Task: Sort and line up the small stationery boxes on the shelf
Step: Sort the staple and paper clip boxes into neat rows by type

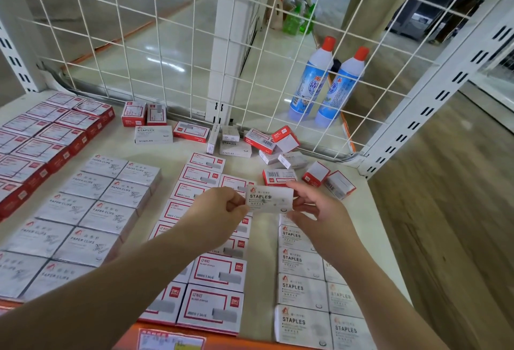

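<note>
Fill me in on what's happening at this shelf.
A person is sorting small stationery boxes on a white shelf. Both hands, the left hand and right hand, hold one white staples box above the rows. Paper clip boxes, red-framed boxes and white staples boxes already lie in neat columns. A jumble of loose boxes waits by the wire back.

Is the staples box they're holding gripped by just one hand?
No, the left hand and right hand each pinch an end of the staples box.
</note>
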A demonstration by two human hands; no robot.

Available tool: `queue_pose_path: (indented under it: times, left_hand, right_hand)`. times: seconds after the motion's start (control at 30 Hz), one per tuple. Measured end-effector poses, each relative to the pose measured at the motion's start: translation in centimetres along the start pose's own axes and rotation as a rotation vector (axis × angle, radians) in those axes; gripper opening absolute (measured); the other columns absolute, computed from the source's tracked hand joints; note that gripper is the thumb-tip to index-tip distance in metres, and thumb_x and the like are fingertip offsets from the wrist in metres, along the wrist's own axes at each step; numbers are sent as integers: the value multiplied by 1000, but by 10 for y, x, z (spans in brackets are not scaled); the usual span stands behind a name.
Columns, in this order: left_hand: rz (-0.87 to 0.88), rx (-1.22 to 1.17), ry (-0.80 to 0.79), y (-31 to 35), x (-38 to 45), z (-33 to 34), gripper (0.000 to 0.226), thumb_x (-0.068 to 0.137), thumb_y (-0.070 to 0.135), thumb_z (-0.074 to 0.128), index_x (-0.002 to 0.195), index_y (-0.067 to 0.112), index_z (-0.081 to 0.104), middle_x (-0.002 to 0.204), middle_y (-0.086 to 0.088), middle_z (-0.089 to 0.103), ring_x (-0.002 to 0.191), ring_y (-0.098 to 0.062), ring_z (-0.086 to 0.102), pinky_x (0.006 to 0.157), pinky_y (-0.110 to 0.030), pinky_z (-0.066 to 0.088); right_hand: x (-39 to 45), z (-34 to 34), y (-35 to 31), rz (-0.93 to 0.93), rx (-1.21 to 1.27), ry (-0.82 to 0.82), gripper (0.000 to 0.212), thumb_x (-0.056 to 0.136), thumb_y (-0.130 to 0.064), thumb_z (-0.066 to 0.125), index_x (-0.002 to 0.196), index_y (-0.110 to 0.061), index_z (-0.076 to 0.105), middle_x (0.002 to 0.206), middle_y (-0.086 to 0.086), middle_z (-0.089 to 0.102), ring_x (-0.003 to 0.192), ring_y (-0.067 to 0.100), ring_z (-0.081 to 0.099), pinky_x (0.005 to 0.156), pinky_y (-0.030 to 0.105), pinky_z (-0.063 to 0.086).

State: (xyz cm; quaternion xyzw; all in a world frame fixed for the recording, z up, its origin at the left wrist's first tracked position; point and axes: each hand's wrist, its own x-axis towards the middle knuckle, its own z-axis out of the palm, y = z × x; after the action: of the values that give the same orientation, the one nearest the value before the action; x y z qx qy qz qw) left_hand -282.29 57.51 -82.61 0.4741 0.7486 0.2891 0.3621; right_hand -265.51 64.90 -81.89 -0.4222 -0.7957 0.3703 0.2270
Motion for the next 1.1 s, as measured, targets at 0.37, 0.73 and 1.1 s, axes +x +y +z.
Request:
queue_pose_path:
  times: [0.37, 0.73, 1.1]
  left_hand:
    - [37, 0, -11, 5, 3, 3, 18, 97, 28, 44, 105, 20, 58, 100, 8, 59, 53, -5, 46, 41, -7, 35]
    - [204, 344, 50, 22, 13, 22, 30, 96, 27, 44, 124, 27, 51, 122, 9, 54, 110, -10, 50, 93, -25, 42]
    - [376, 630, -111, 33, 28, 57, 40, 98, 25, 36, 138, 20, 36, 140, 5, 34, 127, -15, 36, 102, -32, 33]
  right_hand:
    - [1, -9, 10, -35, 31, -48, 52, 82, 0, 63, 105, -46, 56, 98, -10, 67, 90, 3, 60, 85, 15, 48]
    - [-1, -43, 43, 123, -112, 9, 20, 86, -9, 62, 102, -21, 63, 92, 0, 67, 87, 13, 61, 79, 25, 51]
    - [29, -48, 61, 160, -316, -54, 12, 91, -15, 56, 100, -11, 62, 97, 1, 66, 90, 18, 61, 74, 28, 51]
